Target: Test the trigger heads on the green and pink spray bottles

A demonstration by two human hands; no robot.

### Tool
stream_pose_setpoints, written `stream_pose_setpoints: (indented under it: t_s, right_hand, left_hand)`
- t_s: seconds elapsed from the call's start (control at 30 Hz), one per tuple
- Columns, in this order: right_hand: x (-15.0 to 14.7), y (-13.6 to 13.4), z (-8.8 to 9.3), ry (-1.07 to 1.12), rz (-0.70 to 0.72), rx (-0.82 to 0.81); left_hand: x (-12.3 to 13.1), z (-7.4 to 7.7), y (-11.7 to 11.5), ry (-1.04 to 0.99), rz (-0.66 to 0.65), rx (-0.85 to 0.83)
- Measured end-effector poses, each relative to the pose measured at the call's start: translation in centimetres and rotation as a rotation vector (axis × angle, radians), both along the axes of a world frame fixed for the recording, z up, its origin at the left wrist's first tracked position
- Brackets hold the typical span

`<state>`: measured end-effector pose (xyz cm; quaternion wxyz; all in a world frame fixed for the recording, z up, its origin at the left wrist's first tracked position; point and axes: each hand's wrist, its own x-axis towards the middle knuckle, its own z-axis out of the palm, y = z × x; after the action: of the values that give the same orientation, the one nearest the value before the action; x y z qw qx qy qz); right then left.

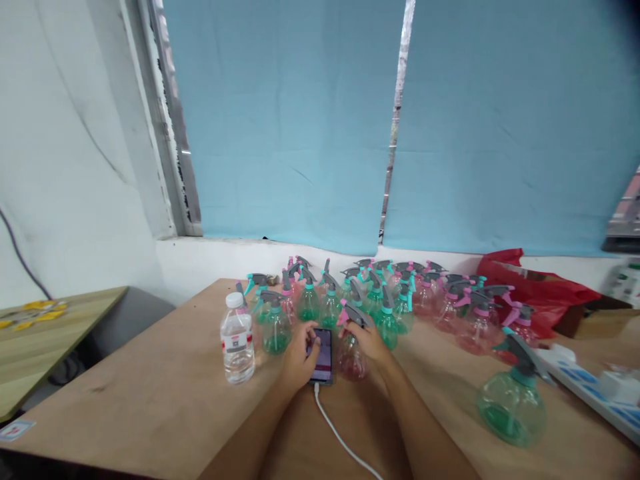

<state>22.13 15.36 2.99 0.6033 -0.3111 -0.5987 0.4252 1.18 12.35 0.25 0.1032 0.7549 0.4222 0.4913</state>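
Observation:
A phone [323, 363] lies on the wooden table with its screen lit and a white cable [336, 433] plugged into its near end. My left hand [302, 355] is at the phone's left side, fingers curled round its edge and thumb over the screen. Just right of the phone, my right hand [367, 337] has its fingers closed at the neck of a pink spray bottle [353, 363] standing on the table. Behind both hands stand several green spray bottles, one of them [276, 333] near my left hand.
A water bottle [238, 347] stands at the left. More pink spray bottles [477, 333] fill the back right, by a red plastic bag [543, 293]. A green spray bottle [513, 403] and a power strip [590, 387] are at the right.

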Motion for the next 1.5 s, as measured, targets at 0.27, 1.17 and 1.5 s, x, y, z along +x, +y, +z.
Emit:
stream_pose_setpoints:
  t_s: [0.27, 1.17, 1.5]
  right_hand:
    - [0.0, -0.4, -0.6, 0.069, -0.084, -0.036]
    - [0.5, -1.0, -0.4, 0.065, -0.043, 0.003]
    - [0.2, -2.0, 1.2, 0.067, 0.043, 0.023]
  left_hand:
    - [0.3, 0.9, -0.9, 0.077, 0.129, -0.149]
    - [0.2, 1.2, -0.8, 0.119, 0.186, -0.201]
    - [0.4, 1.7, -1.2, 0.144, 0.194, -0.219]
